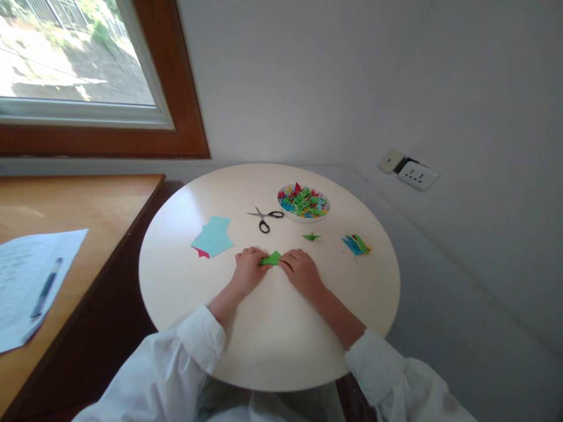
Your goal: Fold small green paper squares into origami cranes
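A small piece of bright green folded paper [275, 257] lies on the round white table between my two hands. My left hand [251, 266] has its fingers closed on the paper's left end. On the right end, the fingertips of my right hand [302, 269] pinch its edge. Just beyond my right hand sits a green paper crane [312, 237] with its wings spread. Farther back lie open scissors [264, 218] with black handles.
A white bowl [303, 219] full of colourful small paper cranes stands at the back. Light blue paper sheets [213, 237] with a pink one lie left; folded paper strips [356, 245] lie right. A wooden desk [83, 193] holds written paper [26, 281] and a pen [46, 287].
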